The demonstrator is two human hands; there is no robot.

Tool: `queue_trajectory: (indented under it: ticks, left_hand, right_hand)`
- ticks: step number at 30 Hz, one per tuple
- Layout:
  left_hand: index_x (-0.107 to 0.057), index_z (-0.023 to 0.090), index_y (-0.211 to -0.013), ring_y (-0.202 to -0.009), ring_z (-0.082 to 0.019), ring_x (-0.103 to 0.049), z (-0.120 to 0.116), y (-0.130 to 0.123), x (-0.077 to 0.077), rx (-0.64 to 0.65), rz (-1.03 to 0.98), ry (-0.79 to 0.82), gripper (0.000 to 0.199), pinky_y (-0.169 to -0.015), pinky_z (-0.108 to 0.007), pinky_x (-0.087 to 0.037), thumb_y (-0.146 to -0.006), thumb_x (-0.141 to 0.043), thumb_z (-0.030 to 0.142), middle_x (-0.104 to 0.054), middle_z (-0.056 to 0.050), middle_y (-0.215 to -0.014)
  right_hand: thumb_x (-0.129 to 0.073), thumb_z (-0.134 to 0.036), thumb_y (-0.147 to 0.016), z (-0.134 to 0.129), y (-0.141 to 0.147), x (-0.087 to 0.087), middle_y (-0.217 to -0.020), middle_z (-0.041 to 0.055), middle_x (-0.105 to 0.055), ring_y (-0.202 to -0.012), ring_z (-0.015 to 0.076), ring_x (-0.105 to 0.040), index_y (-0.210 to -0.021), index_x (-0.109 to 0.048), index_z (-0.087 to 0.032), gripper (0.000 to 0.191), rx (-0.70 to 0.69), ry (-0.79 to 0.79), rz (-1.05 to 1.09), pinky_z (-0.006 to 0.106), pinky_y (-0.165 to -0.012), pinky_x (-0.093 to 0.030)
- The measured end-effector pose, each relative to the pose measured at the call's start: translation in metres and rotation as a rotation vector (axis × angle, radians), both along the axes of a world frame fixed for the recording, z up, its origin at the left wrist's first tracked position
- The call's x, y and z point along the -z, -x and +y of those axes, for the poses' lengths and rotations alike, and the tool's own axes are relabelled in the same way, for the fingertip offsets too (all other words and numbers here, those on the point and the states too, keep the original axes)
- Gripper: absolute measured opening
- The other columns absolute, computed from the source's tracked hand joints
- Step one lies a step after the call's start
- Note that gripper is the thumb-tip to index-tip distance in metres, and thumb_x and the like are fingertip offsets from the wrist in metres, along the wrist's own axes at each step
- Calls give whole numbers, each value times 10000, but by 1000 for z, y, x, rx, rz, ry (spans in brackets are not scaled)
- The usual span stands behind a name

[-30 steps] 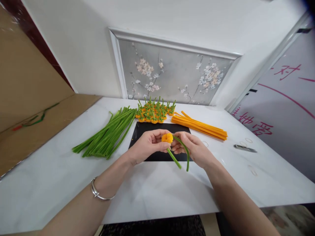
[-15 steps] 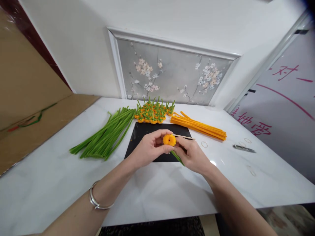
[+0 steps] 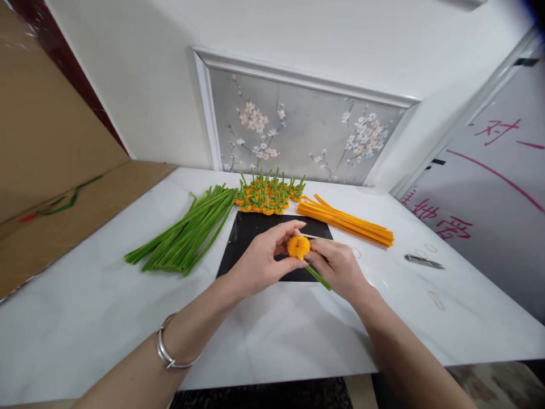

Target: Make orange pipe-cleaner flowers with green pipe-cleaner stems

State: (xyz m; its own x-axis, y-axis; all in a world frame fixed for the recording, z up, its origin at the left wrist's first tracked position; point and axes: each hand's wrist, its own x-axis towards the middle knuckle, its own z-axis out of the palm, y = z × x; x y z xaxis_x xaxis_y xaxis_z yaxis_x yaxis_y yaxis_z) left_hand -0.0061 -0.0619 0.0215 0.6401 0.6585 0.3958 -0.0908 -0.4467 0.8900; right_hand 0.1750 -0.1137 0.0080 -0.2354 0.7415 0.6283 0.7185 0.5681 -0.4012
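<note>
Between my two hands, above the black mat (image 3: 232,253), is an orange pipe-cleaner flower (image 3: 298,247) with its petals facing me. My left hand (image 3: 266,255) is closed on the flower's left side, thumb below and fingers above. On the other side, my right hand (image 3: 338,264) pinches at the flower's edge. A green pipe-cleaner stem (image 3: 319,278) slants out beneath the right hand. The thin pale stick (image 3: 309,236) shows along the top of the right fingers; how it is gripped is partly hidden.
Green pipe cleaners (image 3: 183,233) lie to the left, orange ones (image 3: 347,221) to the right. Several finished orange flowers (image 3: 268,196) stand stem-up at the back. Snips (image 3: 423,261) and rubber bands (image 3: 436,301) lie at the right. Cardboard (image 3: 85,196) borders the left side.
The flower has turned a little in my fingers, and a petal now points down. More of the green stem shows below my right hand, and less of the stick is visible. The view shifted slightly.
</note>
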Motion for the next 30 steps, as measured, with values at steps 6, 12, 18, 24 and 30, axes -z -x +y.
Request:
queue_trajectory:
  ticks: [6,12,18,24,30]
  left_hand:
    - [-418,259,-1343,-1013,-173,-596,-3,0,-2,38,-61,-29,638,-909,-326,-512,-768,-632,83,-570,-59,-1133]
    - [-490,192,-1296,-1030,-192,-625,-3,0,-2,-13,-26,11,520,-933,-349,-523,-796,-622,145,-605,-87,-1189]
    - [-574,157,-1224,-1018,-219,-643,-1,0,1,-48,8,5,446,-936,-385,-530,-787,-653,194,-638,-94,-1181]
    - [-562,204,-1248,-1059,-221,-609,2,3,-1,-41,189,-177,470,-876,-341,-539,-787,-642,157,-615,-79,-1231]
    - [-612,186,-1121,-1003,-199,-586,3,0,-2,-37,283,-383,301,-831,-305,-515,-827,-578,132,-625,-94,-1114]
  right_hand:
    - [-479,-240,-934,-1,-3,-3,-692,8,-587,-593,125,-533,-917,-620,-193,150,34,-103,-25,232,-560,-398]
    - [-438,-240,-948,-2,-6,-4,-693,14,-593,-594,134,-537,-921,-592,-187,165,13,-46,-71,241,-557,-389]
    - [-400,-293,-968,-3,-6,-5,-668,20,-583,-548,128,-503,-881,-602,-181,247,42,-42,-128,242,-535,-350]
    - [-422,-323,-970,-3,-4,-7,-642,19,-579,-540,121,-487,-818,-635,-182,297,186,-134,-333,254,-514,-284]
    - [-420,-306,-970,-1,-3,-3,-661,28,-601,-587,131,-516,-761,-627,-176,322,174,-69,-425,262,-511,-270]
